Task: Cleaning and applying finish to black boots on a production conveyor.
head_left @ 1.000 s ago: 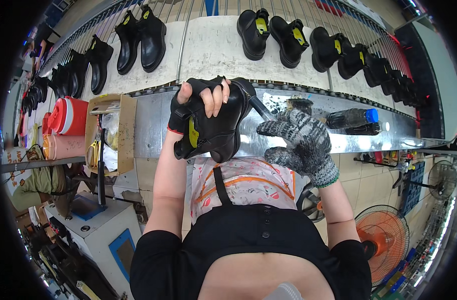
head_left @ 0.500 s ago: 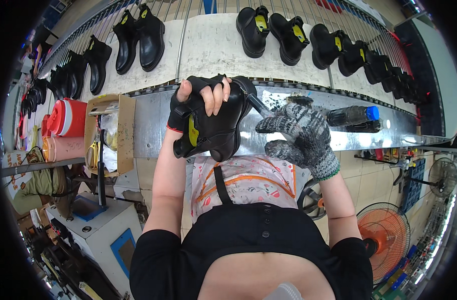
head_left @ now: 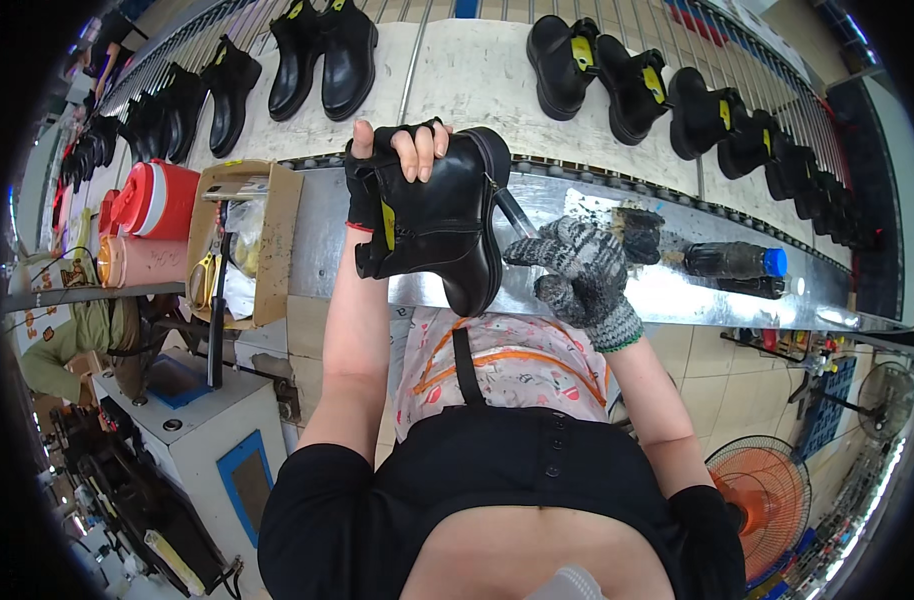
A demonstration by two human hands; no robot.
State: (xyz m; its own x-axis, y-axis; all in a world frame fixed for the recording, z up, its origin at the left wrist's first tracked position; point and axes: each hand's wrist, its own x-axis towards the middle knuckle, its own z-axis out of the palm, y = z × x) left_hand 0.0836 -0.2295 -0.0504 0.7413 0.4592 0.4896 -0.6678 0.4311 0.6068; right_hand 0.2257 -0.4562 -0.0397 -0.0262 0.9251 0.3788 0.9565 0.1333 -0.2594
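Evidently, in the head view, the black boot (head_left: 442, 215) is held above the metal desk (head_left: 322, 220), its body at four o'clock from the left hand (head_left: 379, 155), the nearer one, which is clamped on its upper. The right hand (head_left: 582, 272), in a grey knitted glove, is closed around a slim tool (head_left: 515, 212) pointing to eleven o'clock, its tip at the sole edge; contact is unclear. The boot's long axis runs twelve to six, toe toward six, opening toward nine, sole facing three.
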